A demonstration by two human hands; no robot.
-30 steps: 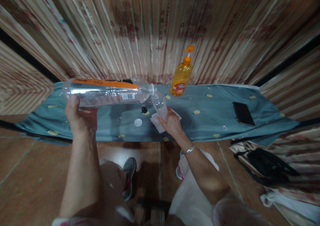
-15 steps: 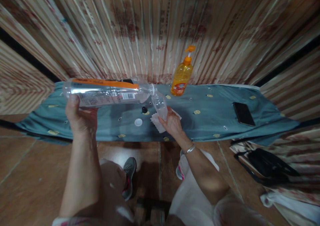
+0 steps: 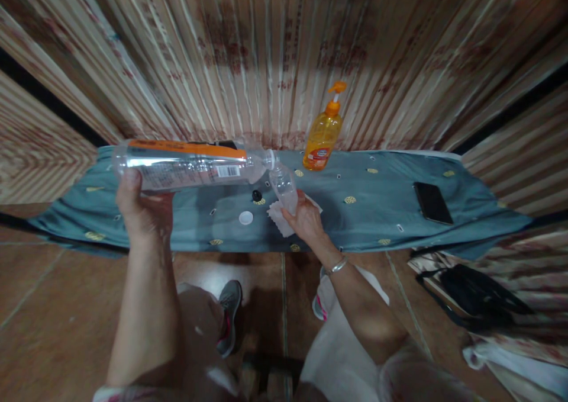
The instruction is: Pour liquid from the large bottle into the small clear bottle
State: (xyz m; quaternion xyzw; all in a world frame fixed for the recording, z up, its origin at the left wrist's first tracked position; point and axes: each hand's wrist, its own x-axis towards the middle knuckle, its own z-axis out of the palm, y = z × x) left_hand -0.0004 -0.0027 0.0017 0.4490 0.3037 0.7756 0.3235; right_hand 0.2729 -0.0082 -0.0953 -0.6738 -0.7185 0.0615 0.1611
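Left hand (image 3: 146, 209): we clamp our fingers round the large clear plastic bottle (image 3: 189, 168), held sideways above the counter (image 3: 373, 203).
Right hand (image 3: 308, 217): our fingers grip the small clear bottle (image 3: 283, 184), a pale cloth (image 3: 278, 218) beneath.
Bottle mouths (image 3: 272, 160): they meet (touching, as far as we can tell).
White cap (image 3: 245, 218): on the counter, near a small black piece (image 3: 256, 196).

From the orange-headed yellow plastic pump bottle (image 3: 322, 140), a passage runs right over the teal patterned cloth (image 3: 379, 198) to the flat black rectangular phone (image 3: 432, 202). Left of the pump bottle, the large clear orange-labelled plastic bottle (image 3: 190, 165), held sideways, obstructs passage. The small clear plastic bottle (image 3: 283, 185) and right hand (image 3: 307, 216) block the pump bottle's front-left approach. The pleated beige curtain (image 3: 261, 58) bounds the space behind it.
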